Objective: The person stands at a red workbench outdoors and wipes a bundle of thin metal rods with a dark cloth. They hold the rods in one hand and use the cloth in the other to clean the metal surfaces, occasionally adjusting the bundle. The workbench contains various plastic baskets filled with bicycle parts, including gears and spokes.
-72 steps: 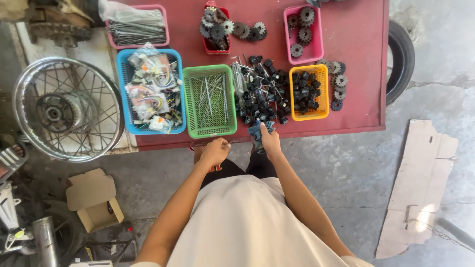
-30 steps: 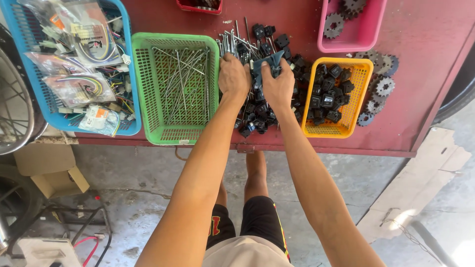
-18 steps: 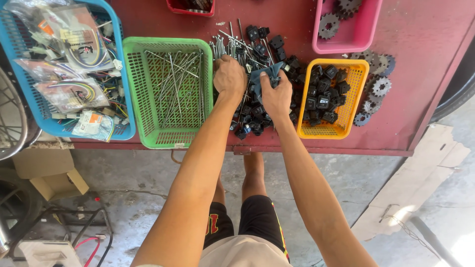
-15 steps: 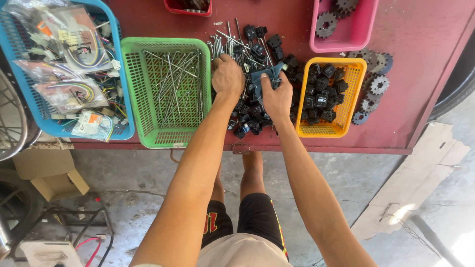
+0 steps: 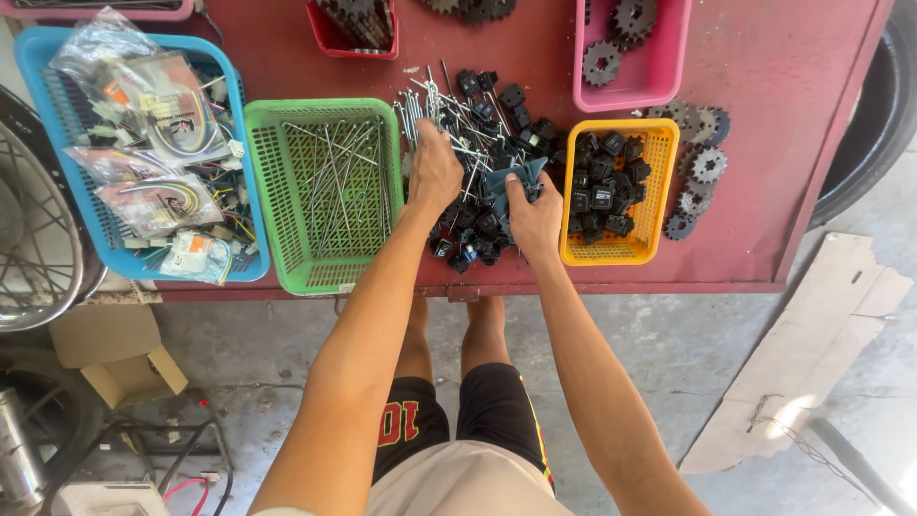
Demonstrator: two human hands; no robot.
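Red workbench (image 5: pixel 764 143) is basically my whole world right now, and the loose pile of black parts and metal rods (image 5: pixel 478 153) in the middle of it is what I'm digging through. Left of that pile sits the green basket (image 5: pixel 277 191) with thin rods already in it. Further left is the blue basket (image 5: pixel 43 115) stuffed with bagged wiring. Right of the pile is the yellow basket (image 5: pixel 659 191), partly filled with black blocks, and beyond it some loose sprockets (image 5: pixel 702 162) on the bench. The pink tray (image 5: pixel 669 67) sits up and to the right of the pile.

Sorting looks maybe halfway to me: both baskets have stuff, but plenty is still tangled in the heap. The rods lie crisscrossed over the black bits, so they get in the way.

My left hand (image 5: pixel 435 172) is closed around a bunch of rods at the pile's left side. My right hand (image 5: pixel 535 215) grips a blue-grey cloth (image 5: pixel 506 177) at its right edge.
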